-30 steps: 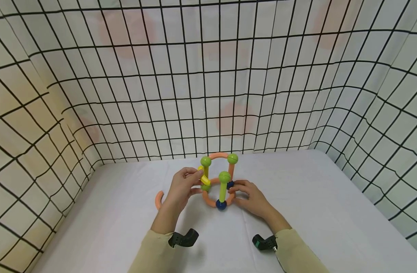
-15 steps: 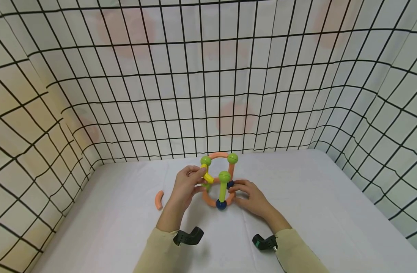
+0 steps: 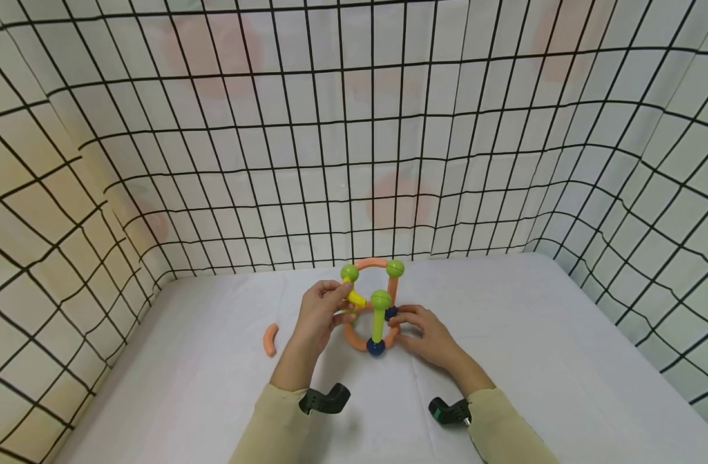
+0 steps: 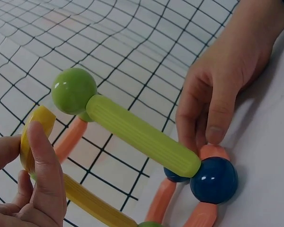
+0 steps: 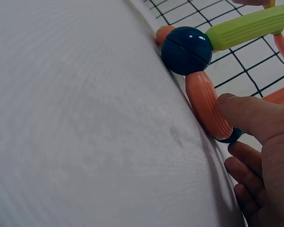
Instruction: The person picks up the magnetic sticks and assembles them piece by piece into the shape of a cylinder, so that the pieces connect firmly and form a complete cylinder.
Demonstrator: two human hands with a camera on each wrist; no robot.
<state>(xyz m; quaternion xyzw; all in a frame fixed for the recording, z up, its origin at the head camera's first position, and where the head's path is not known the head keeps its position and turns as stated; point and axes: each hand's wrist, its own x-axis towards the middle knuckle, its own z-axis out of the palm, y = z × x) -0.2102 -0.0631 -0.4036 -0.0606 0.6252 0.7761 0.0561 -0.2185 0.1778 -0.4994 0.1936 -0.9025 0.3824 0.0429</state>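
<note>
A magnetic stick-and-ball frame stands on the white cloth. Its low ring of orange curved sticks joins blue balls (image 4: 214,179), with uprights topped by green balls (image 4: 75,91). In front rises a light green stick (image 4: 142,135); a yellow upright (image 4: 97,203) is partly behind my left fingers. My left hand (image 3: 321,316) pinches a short yellow curved stick (image 3: 356,298) between thumb and fingers, beside the back-left green ball (image 3: 350,273). Low on the right side, my right hand (image 3: 426,338) holds an orange curved stick (image 5: 206,104) of the ring, thumb on its near side.
One loose orange curved stick (image 3: 270,339) lies on the white cloth (image 3: 203,386), left of my left forearm. Black grid netting (image 3: 365,142) over white walls encloses the table at the back and both sides.
My left hand has moved slightly right and up with the yellow curved stick, which has turned and sits closer to the back-left green ball. My right hand stays in place.
</note>
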